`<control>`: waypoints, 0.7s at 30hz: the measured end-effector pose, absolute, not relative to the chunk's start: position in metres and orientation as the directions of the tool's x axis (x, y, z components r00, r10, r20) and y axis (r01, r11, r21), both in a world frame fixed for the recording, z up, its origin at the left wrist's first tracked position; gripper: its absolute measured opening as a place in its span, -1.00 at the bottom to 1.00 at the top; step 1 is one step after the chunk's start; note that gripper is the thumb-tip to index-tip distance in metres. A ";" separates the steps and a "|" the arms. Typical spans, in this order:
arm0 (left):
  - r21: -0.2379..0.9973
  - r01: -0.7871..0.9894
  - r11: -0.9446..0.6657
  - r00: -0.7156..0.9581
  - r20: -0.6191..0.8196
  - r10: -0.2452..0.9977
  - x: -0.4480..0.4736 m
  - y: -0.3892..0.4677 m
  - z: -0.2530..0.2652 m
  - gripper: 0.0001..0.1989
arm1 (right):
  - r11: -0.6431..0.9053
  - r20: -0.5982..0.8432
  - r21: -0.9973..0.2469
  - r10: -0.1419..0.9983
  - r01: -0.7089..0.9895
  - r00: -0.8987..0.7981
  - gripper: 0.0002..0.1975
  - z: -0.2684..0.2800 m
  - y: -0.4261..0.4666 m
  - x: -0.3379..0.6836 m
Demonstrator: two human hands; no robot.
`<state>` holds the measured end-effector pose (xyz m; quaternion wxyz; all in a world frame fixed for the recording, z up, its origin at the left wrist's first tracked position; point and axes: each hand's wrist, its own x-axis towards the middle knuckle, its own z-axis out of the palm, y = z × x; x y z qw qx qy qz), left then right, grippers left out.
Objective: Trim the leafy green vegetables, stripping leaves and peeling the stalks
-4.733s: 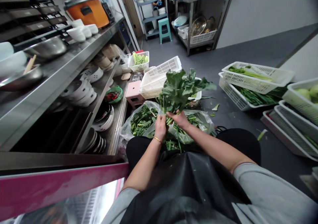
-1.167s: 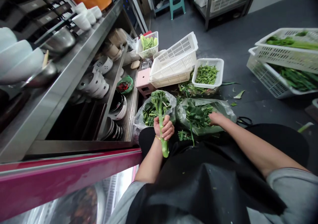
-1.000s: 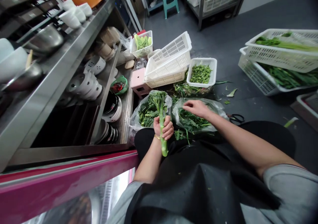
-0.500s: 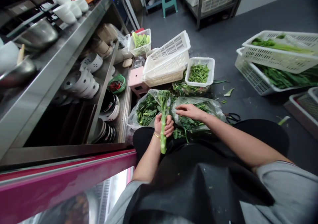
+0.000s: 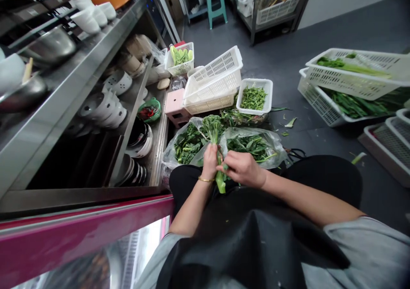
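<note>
1. In the middle, in front of the black apron (image 5: 253, 237), is the green stalk (image 5: 220, 183). Its bushy top points away from the person and its thick end points back, maybe so the stem is easy to reach.
2. The left hand (image 5: 210, 161) is wrapped around the stem, likely to keep it from wobbling.
3. The right hand (image 5: 245, 168) has its fingers curled in, with the tips at the side of the stem. I cannot tell if they pinch a bit of green there.
4. The left bag (image 5: 171, 153) and the right bag (image 5: 276, 145) lie side by side, with leafy greens inside. They sit close to both hands, perhaps so nobody has to stretch.
5. Past the right bag, the small white basket (image 5: 270, 95) holds little green pieces. Its tight walls probably stop them spilling.
6. Black loops, maybe scissors (image 5: 296, 153), lie beside the right bag, seemingly within reach.
</note>
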<state>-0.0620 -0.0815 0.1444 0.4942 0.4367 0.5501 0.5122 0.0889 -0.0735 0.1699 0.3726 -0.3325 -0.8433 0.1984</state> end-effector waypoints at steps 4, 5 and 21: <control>0.998 0.063 0.015 -0.121 -0.007 0.993 -0.058 -0.090 0.134 -0.77 | 0.278 0.143 -0.861 0.936 0.426 -0.321 -0.63 0.168 -0.033 0.090; 0.999 0.039 0.023 -0.116 -0.018 0.993 -0.057 -0.093 0.132 -0.80 | 0.196 0.063 -0.890 0.947 0.411 -0.315 -0.65 0.167 -0.025 0.090; 0.626 -0.570 0.532 0.483 -0.268 0.834 -0.077 -0.083 0.139 -0.55 | -0.229 -0.124 -0.958 0.876 -0.174 -0.467 -0.77 0.164 -0.023 0.086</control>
